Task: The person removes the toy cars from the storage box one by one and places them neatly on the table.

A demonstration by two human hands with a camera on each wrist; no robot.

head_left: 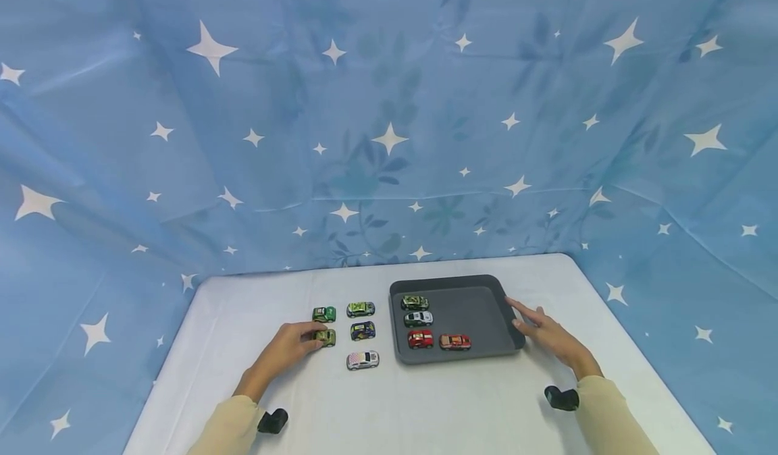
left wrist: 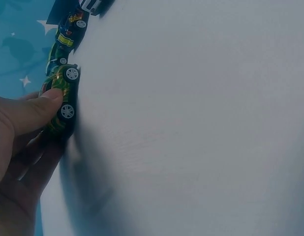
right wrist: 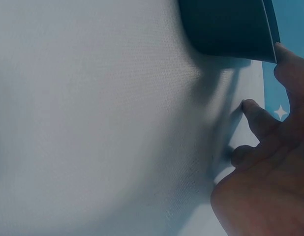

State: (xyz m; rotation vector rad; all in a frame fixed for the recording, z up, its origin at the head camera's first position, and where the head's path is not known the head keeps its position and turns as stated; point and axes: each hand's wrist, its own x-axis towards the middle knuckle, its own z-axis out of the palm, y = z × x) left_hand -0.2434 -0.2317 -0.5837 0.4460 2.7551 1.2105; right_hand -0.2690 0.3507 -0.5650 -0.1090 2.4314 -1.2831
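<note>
My left hand [head_left: 290, 344] pinches a green toy car [head_left: 327, 337] between thumb and fingers at the left of the white table. The left wrist view shows the thumb across the car's side, above its wheels. Just behind it stands a darker green toy car [head_left: 324, 314]. To its right are a yellow-green toy car [head_left: 361, 308], a dark blue one [head_left: 362, 330] and a white one [head_left: 362, 360]. My right hand [head_left: 552, 339] has its fingers extended at the right side of a grey tray [head_left: 486, 314], a fingertip touching its edge in the right wrist view.
Along the tray's left and front sit a camouflage-green car [head_left: 415, 302], a white and dark car [head_left: 419, 318], a red car [head_left: 421, 338] and an orange-red car [head_left: 455, 341]. Blue star-patterned cloth [head_left: 389, 171] hangs behind and beside the table [head_left: 450, 408].
</note>
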